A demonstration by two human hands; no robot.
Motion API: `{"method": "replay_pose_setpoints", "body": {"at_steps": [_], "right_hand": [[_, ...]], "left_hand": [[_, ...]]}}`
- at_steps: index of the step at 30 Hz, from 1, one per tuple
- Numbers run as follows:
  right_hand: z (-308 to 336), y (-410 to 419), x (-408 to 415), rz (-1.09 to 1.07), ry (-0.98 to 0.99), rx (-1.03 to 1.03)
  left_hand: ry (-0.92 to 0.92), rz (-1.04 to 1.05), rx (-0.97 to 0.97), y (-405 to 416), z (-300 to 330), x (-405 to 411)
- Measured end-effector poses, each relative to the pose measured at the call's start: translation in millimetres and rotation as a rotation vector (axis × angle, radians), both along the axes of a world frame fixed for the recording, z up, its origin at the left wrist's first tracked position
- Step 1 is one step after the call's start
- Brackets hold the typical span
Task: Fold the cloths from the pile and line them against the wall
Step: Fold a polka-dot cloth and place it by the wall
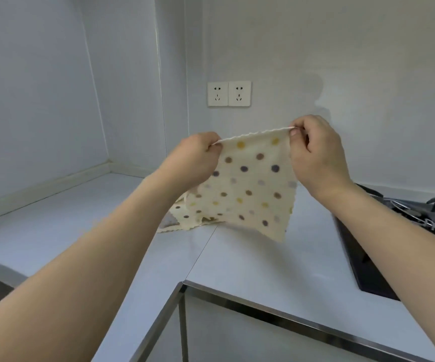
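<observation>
Head view, left to right.

Tabletop (54,231): pale, L-shaped, runs into the wall corner at left.

Left hand (198,158): raised above the tabletop, fingers curled, pinching the upper left corner of the dotted cloth (253,186).

Dotted cloth: cream, scalloped edge, yellow, brown and grey dots. Hangs spread between both hands, top edge taut and tilted up to the right; lower edge clear of the tabletop as far as can be told.

Pile (182,218): more dotted cloths, crumpled, lying on the tabletop behind and below the held cloth, partly hidden by it and the left forearm.

Double socket (229,93): on the wall above the hands.

Right hand (315,152): fingers curled, thumb and forefinger pinching the upper right corner.

Stove (383,244): black, set into the tabletop at far right.
</observation>
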State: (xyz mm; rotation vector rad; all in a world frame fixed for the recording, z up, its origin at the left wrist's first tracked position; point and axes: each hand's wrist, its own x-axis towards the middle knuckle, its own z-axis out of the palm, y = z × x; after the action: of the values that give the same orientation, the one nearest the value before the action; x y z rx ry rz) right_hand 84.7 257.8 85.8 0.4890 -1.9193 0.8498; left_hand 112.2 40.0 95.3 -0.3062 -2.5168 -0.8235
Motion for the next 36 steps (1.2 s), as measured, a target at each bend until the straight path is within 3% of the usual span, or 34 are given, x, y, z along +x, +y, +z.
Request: {"method": "replay_pose_setpoints", "body": {"at_steps": [5,9,16,21,24,28,32,36], "right_hand": [[18,38,18,-0.041,-0.178,-0.028],[2,61,6,-0.053,-0.39,-0.116],[-32,71,-28,-0.147,-0.456,0.01],[-70,80,-23,-0.173,-0.472,0.109],[-116,84,-2,-0.123,-0.558,0.283],[-168,87,22,-0.072,-0.685,0.311],[-163,80,29,-0.057,-0.603,0.228],[-166,60,32,-0.013,-0.607,0.353]], "left_hand": [[-0.205,-0.076,-0.157,5,14,9],[-0.258,-0.084,-0.17,7,-3,-17],[-0.063,0.065,-0.149,13,-43,-82],[0.167,-0.033,-0.245,10,-80,-68],[0.117,-0.128,-0.334,0,-119,-43],[-0.079,-0.226,-0.329,-19,-167,-17],[0.092,-0.204,-0.289,-22,-172,-9],[0.198,-0.199,-0.26,-22,-166,0]]}}
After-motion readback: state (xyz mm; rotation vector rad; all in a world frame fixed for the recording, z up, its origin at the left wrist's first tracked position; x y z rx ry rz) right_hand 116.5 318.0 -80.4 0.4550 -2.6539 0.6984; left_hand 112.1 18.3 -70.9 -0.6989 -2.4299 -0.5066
